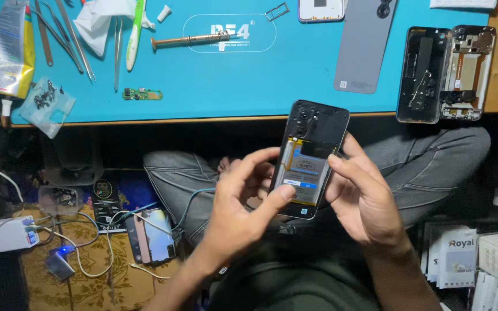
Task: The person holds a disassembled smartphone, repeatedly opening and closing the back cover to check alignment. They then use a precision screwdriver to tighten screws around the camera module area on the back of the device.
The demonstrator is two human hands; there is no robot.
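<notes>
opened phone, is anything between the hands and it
Nothing visible does. Both hands already touch the opened phone: the left hand has its thumb pressed on the battery, and the right hand grips the right edge. It is held above the lap, off the blue mat.

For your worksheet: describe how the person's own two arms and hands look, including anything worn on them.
Both hands, left and right, are bare: no gloves, rings or watch show. The forearms are uncovered too, with no sleeve reaching them in view. No cables or markings on either.
</notes>
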